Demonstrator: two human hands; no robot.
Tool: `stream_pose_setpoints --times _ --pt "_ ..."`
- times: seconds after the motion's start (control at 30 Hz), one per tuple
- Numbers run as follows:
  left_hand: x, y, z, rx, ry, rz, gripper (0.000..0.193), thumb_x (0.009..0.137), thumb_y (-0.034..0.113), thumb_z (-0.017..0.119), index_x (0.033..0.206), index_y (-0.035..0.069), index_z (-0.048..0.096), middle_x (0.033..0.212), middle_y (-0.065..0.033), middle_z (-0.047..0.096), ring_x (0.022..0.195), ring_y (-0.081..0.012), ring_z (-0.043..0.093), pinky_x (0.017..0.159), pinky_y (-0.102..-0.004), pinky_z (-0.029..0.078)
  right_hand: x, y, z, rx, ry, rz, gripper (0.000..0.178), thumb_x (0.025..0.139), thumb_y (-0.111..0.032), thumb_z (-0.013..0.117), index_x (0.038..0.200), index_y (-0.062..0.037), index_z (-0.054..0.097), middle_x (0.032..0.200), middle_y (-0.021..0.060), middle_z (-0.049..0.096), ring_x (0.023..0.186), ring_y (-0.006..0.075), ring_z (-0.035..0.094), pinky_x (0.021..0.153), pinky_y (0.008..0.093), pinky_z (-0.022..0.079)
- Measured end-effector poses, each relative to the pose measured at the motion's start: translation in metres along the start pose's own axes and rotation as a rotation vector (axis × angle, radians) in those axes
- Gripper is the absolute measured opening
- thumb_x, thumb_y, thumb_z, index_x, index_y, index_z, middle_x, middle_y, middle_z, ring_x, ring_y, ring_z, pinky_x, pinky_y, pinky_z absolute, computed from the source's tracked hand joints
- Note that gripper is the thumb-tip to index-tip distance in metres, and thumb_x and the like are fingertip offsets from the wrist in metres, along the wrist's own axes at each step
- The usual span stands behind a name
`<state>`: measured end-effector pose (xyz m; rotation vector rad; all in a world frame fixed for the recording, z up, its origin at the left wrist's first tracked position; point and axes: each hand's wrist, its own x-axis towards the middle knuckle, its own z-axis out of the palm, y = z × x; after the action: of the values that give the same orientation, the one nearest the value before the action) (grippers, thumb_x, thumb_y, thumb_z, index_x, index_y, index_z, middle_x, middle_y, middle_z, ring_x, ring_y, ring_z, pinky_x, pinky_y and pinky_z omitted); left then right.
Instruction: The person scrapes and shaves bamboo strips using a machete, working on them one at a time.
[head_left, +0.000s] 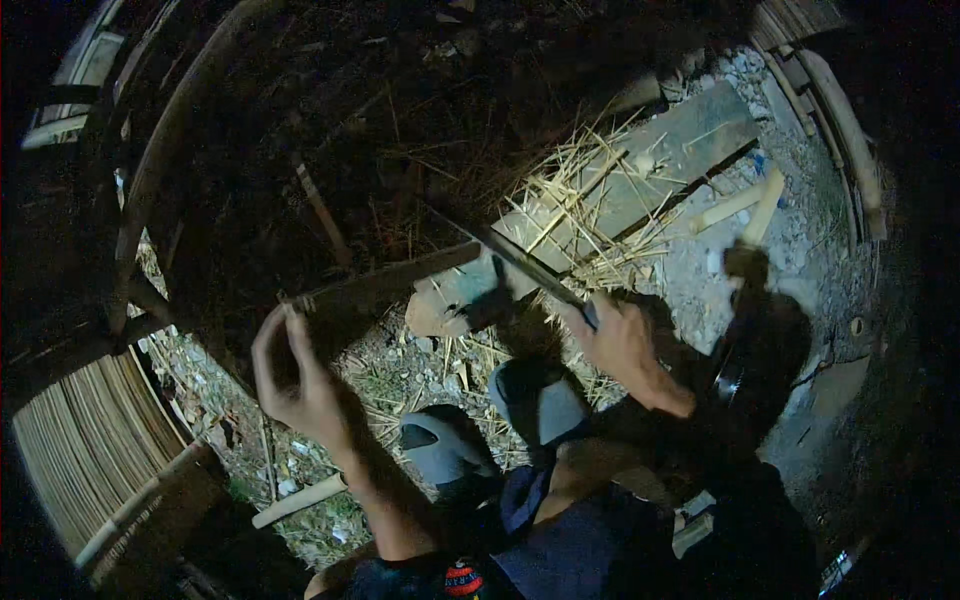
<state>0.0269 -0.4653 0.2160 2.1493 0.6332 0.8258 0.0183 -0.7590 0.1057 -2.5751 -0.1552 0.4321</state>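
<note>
From my remote place I look down on one patch of rough ground (pixel 815 240), pale with small stones where the light falls; on it lies one wide board (pixel 700 130), slanting toward the upper right, with one loose heap of straw (pixel 575 205) partly over it, whose stalks I cannot count; at the far left stands one stack of narrow slats (pixel 90 430), also too many for a sure count.

Two hands are in my view; the right hand (pixel 625 345) has its grip closed around the handle of one long knife (pixel 535 268); this knife is in front of the board, its blade pointing to the upper left; I cannot tell if it touches the wood. The left hand (pixel 300 400) is raised, well apart from the knife; its grip is narrow at the fingertips, but whether something thin is between them, I cannot tell.

Below are two grey shoes (pixel 445 448); two pale strips (pixel 730 208) lie at the right, forming an angle; one pale stick (pixel 298 502) lies at the lower left.
</note>
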Motion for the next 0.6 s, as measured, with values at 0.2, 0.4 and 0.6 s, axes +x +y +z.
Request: stream_pose_setpoints --times 0.2,0.4,0.6 --pt "0.034 -0.116 -0.020 -0.362 0.090 -0.366 0.023 0.093 0.018 0.065 0.109 0.001 0.066 0.095 -0.0129 0.067 0.081 -0.0168 0.064 0.073 -0.0269 0.053 0.021 -0.004 0.030 -0.124 0.115 0.009 0.050 0.085 -0.038 0.071 0.107 0.0045 0.055 0.069 0.0235 0.062 0.060 0.0415 0.063 0.052 0.0486 0.049" --pt "0.030 -0.310 -0.043 0.466 -0.132 -0.322 0.024 0.091 0.018 0.063 0.102 -0.004 0.063 0.090 -0.0110 0.065 0.074 -0.0208 0.060 0.065 -0.0325 0.050 0.025 -0.024 0.033 -0.133 0.232 -0.090 0.060 0.082 -0.044 0.070 0.119 -0.0043 0.047 0.079 0.0230 0.062 0.069 0.0402 0.063 0.055 0.0484 0.049" --pt "0.000 -0.212 0.033 -0.135 -0.174 -0.831 0.038 0.086 0.013 0.070 0.113 -0.011 0.058 0.109 -0.0216 0.064 0.084 -0.0272 0.065 0.066 -0.0408 0.053 -0.002 0.011 -0.023 -0.137 0.444 -0.057 0.039 0.084 -0.031 0.071 0.103 0.0005 0.059 0.086 0.0191 0.061 0.077 0.0360 0.062 0.065 0.0430 0.049"
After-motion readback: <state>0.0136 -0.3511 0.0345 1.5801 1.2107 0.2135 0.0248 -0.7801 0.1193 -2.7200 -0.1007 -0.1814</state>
